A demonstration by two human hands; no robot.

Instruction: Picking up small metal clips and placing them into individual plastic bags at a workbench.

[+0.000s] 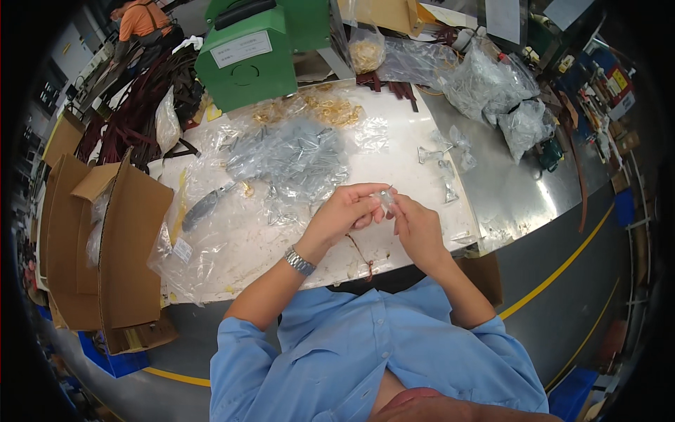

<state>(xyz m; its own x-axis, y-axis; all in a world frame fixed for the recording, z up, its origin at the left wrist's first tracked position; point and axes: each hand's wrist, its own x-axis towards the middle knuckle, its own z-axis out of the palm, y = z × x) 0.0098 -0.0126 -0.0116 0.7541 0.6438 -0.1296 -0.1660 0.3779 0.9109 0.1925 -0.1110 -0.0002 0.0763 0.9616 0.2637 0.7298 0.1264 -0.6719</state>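
In front of my chest, my left hand [347, 212] and my right hand [419, 226] meet at the fingertips. Both pinch a small clear plastic bag [384, 199] with something silvery in it, too small to make out. Just beyond my left hand spreads a heap of silvery metal pieces in clear plastic [288, 155]. Gold-coloured pieces [337, 111] lie behind that heap. To the right of my hands, a few small bagged metal pieces [448, 181] rest on the white work surface [415, 264]. A thin brown strip [368, 266] lies below my hands.
An open cardboard box [133, 246] stands at the left beside loose clear plastic [204, 246]. A green machine [247, 67] stands at the back. Filled plastic bags [485, 81] sit on the metal table [520, 211] at right. Far left, another person [140, 24] bends over dark strips.
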